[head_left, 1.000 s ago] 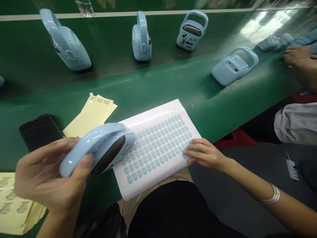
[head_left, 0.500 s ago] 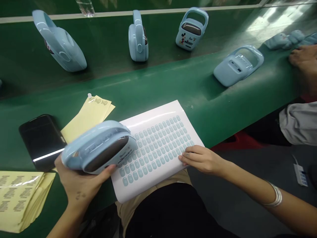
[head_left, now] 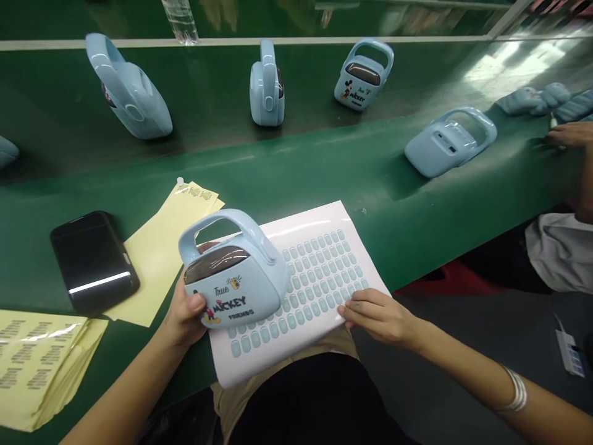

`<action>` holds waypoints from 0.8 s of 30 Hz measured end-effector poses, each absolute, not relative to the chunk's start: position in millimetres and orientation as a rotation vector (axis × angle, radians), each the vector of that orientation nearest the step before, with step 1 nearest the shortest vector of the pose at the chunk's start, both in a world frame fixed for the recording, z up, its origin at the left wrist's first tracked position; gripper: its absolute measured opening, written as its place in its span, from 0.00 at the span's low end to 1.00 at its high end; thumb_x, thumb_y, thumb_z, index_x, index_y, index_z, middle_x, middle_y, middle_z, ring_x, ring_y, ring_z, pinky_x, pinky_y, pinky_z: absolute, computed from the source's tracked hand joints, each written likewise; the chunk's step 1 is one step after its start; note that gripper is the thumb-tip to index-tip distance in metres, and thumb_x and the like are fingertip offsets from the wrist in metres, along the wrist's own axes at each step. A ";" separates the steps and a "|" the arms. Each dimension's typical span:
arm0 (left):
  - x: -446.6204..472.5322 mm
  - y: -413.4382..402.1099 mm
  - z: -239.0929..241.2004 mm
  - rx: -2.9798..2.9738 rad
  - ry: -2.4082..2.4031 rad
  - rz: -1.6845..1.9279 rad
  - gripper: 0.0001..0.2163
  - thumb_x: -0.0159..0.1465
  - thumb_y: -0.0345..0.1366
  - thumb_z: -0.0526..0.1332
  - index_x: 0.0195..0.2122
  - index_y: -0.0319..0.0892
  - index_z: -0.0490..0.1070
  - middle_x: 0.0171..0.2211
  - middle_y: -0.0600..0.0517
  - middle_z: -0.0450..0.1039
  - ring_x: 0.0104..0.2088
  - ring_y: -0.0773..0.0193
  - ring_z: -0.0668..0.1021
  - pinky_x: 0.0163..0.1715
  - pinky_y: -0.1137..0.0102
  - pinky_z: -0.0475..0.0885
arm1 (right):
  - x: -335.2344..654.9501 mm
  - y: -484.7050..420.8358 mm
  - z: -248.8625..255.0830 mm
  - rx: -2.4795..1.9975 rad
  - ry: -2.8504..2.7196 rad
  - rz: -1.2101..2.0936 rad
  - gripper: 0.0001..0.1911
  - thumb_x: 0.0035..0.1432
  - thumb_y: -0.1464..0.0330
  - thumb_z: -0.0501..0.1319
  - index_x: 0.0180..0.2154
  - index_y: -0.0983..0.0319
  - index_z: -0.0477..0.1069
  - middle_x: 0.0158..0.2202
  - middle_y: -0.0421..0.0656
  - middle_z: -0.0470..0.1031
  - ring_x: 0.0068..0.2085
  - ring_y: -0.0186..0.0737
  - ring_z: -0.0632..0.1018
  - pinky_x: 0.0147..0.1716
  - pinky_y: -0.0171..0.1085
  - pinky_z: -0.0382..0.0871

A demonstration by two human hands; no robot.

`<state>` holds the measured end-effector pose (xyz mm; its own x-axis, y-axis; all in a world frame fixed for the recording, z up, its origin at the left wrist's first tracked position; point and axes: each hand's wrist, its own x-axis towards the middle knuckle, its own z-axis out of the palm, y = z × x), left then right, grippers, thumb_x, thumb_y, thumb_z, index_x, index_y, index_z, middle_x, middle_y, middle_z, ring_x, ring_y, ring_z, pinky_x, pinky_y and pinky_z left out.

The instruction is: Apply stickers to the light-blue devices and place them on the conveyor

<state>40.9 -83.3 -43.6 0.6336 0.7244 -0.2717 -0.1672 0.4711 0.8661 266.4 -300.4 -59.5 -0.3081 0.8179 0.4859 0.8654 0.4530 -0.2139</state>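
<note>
My left hand (head_left: 185, 312) grips a light-blue handled speaker (head_left: 234, 272) with a dark front panel and a cartoon print, holding it upright with the front facing me above the left part of a white sticker sheet (head_left: 306, 278). The sheet carries rows of small pale-blue oval stickers and lies over the bench's near edge and my lap. My right hand (head_left: 377, 315) rests on the sheet's lower right corner, fingers curled and pinched on the stickers; what they hold is too small to make out.
A black phone (head_left: 92, 259) lies left on the green bench (head_left: 324, 167), beside yellow label sheets (head_left: 157, 247) and a yellow stack (head_left: 37, 364). Several more blue speakers (head_left: 130, 93) (head_left: 266, 83) (head_left: 364, 74) (head_left: 449, 142) stand on the belt. Another person's hand (head_left: 567, 133) is at far right.
My left hand has turned the speaker from lying on its side to upright, front toward me, and shifted it right over the sheet. My right hand has stayed at the sheet's corner.
</note>
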 end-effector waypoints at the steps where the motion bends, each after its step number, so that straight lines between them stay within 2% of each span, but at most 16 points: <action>1: 39.7 -83.4 -43.0 0.915 0.715 0.598 0.32 0.35 0.48 0.71 0.44 0.48 0.69 0.24 0.53 0.72 0.22 0.61 0.74 0.19 0.67 0.73 | 268.4 -298.6 -56.4 -1.416 -2.167 -0.029 0.07 0.57 0.78 0.58 0.39 0.71 0.70 0.27 0.44 0.73 0.32 0.37 0.73 0.28 0.36 0.73; 3: 37.3 -83.7 -41.9 0.887 0.758 0.582 0.34 0.35 0.51 0.70 0.45 0.47 0.69 0.19 0.53 0.71 0.18 0.61 0.72 0.16 0.65 0.71 | 274.0 -293.5 -49.7 -1.476 -2.139 0.216 0.08 0.61 0.74 0.54 0.37 0.69 0.72 0.25 0.43 0.70 0.29 0.36 0.72 0.27 0.35 0.72; 5: 34.6 -84.2 -41.6 0.856 0.770 0.573 0.31 0.36 0.52 0.69 0.42 0.46 0.71 0.18 0.53 0.70 0.17 0.59 0.72 0.15 0.64 0.70 | 278.8 -284.8 -42.7 -1.529 -2.095 0.432 0.14 0.64 0.70 0.50 0.34 0.66 0.73 0.23 0.42 0.67 0.26 0.33 0.70 0.23 0.32 0.69; 7: 31.9 -85.1 -41.7 0.826 0.744 0.562 0.26 0.37 0.52 0.68 0.36 0.45 0.73 0.19 0.52 0.72 0.19 0.58 0.73 0.17 0.64 0.71 | 278.3 -271.0 -35.6 -1.511 -2.037 0.464 0.14 0.64 0.69 0.50 0.33 0.65 0.73 0.23 0.41 0.66 0.25 0.32 0.69 0.21 0.31 0.67; 9: 29.7 -86.3 -41.6 0.801 0.698 0.553 0.21 0.38 0.50 0.68 0.32 0.44 0.74 0.22 0.51 0.74 0.22 0.57 0.76 0.21 0.63 0.73 | 269.2 -252.4 -27.4 -1.400 -1.928 0.340 0.09 0.63 0.69 0.53 0.38 0.65 0.71 0.23 0.40 0.67 0.26 0.32 0.69 0.22 0.31 0.68; 11: 28.1 -88.0 -40.9 0.782 0.638 0.538 0.18 0.38 0.49 0.68 0.28 0.44 0.73 0.24 0.51 0.75 0.25 0.57 0.77 0.24 0.63 0.74 | 252.5 -231.4 -17.7 -1.249 -1.772 0.184 0.09 0.59 0.69 0.58 0.42 0.65 0.69 0.25 0.40 0.68 0.28 0.33 0.71 0.24 0.33 0.70; 14: 26.2 -91.1 -39.1 0.773 0.525 0.478 0.17 0.39 0.48 0.69 0.26 0.43 0.72 0.26 0.52 0.76 0.26 0.57 0.77 0.26 0.65 0.74 | 224.4 -202.8 -3.0 -1.091 -1.566 -0.076 0.06 0.56 0.69 0.62 0.37 0.63 0.69 0.28 0.41 0.69 0.31 0.35 0.72 0.26 0.35 0.72; 19: 24.6 -95.4 -34.4 0.794 0.355 0.357 0.18 0.45 0.49 0.66 0.32 0.43 0.73 0.33 0.48 0.76 0.35 0.52 0.78 0.37 0.60 0.74 | 201.5 -180.8 2.7 -0.967 -1.497 -0.359 0.03 0.55 0.71 0.63 0.31 0.64 0.70 0.26 0.39 0.69 0.27 0.31 0.73 0.22 0.32 0.72; 24: 25.0 -95.8 -33.7 0.803 0.300 0.344 0.17 0.45 0.47 0.66 0.34 0.44 0.72 0.33 0.48 0.75 0.35 0.52 0.77 0.35 0.61 0.72 | 202.6 -186.6 -3.8 -1.004 -1.547 -0.396 0.04 0.53 0.73 0.64 0.32 0.63 0.71 0.26 0.38 0.71 0.28 0.31 0.75 0.22 0.32 0.73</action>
